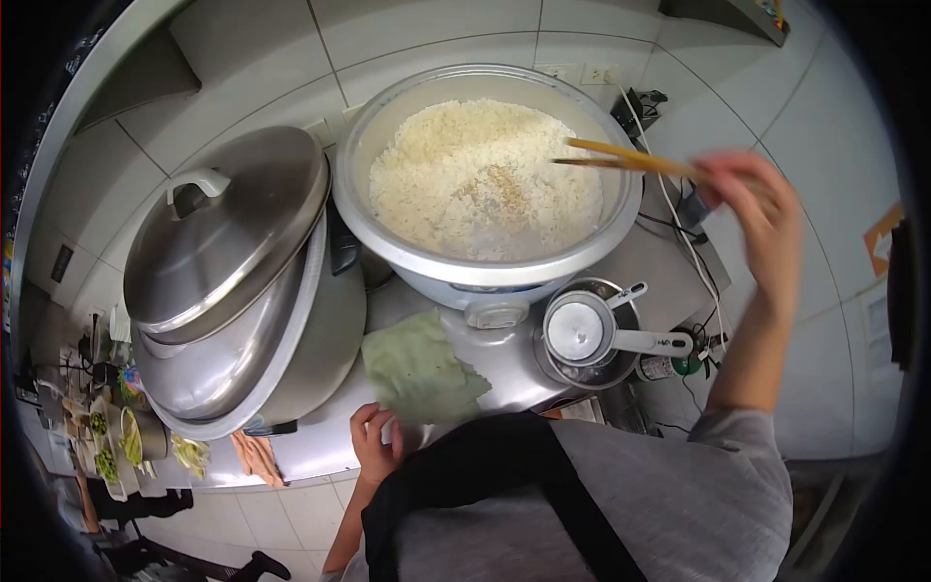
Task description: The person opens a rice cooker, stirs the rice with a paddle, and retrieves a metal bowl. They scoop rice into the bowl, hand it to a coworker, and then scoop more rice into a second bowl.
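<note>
A large rice cooker (495, 264) stands on the steel counter, filled with white rice (456, 145) that has a brownish patch near its middle. My right hand (761, 209) is raised at the right of the pot and grips a pair of long wooden chopsticks (630, 155). The chopsticks' tips reach over the right side of the rice; the hand is slightly blurred. At the counter's front edge rests my left hand (376, 441), holding nothing, its fingers loosely bent and apart. Just beyond that hand lies a green cloth (422, 369).
Left of the rice cooker, a second big pot (335, 335) carries tilted metal lids (233, 228). To the right sits a metal bowl (558, 364) with measuring cups (579, 330) in it. A white cable (684, 228) runs down the wall side. An orange-pink cloth (257, 456) hangs at the counter edge.
</note>
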Action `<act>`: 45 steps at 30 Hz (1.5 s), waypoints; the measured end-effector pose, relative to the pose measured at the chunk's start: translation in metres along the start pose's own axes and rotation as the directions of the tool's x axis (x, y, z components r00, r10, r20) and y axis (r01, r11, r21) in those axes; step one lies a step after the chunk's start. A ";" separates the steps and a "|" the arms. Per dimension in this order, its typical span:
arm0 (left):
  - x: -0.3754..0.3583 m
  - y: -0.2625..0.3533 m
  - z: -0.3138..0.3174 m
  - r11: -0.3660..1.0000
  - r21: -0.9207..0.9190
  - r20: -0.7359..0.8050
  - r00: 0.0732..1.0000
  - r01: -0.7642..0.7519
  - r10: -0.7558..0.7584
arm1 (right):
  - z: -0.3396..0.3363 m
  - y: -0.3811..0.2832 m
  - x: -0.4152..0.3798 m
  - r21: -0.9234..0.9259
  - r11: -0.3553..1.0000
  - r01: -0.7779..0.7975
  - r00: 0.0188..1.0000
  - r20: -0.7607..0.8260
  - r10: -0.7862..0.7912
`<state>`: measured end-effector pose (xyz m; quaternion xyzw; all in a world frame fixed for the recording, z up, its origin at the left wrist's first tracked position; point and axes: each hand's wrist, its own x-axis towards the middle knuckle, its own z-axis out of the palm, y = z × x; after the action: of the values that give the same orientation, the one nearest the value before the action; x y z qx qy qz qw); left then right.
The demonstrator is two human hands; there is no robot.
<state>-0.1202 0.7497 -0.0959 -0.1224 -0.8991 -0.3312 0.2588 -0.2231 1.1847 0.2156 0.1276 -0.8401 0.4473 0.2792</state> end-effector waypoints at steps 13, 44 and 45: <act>0.093 0.041 0.062 0.988 -0.137 0.038 0.998 0.064 -0.059 | 0.202 0.145 0.154 -0.102 0.994 -0.033 0.451 0.886 0.106; 0.059 -0.016 0.107 0.939 -0.265 0.300 0.944 0.219 -0.135 | 0.352 0.182 0.246 0.682 0.713 -0.162 0.983 0.052 0.174; 0.065 -0.005 0.097 0.942 -0.258 0.278 0.950 0.217 -0.142 | 0.363 0.184 0.250 0.684 0.710 -0.164 0.981 0.038 0.189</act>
<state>-0.2140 0.8131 -0.1263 -0.1168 -0.8750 -0.4613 0.0891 -0.6399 0.9994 0.0749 0.1328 -0.6193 0.7519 0.1830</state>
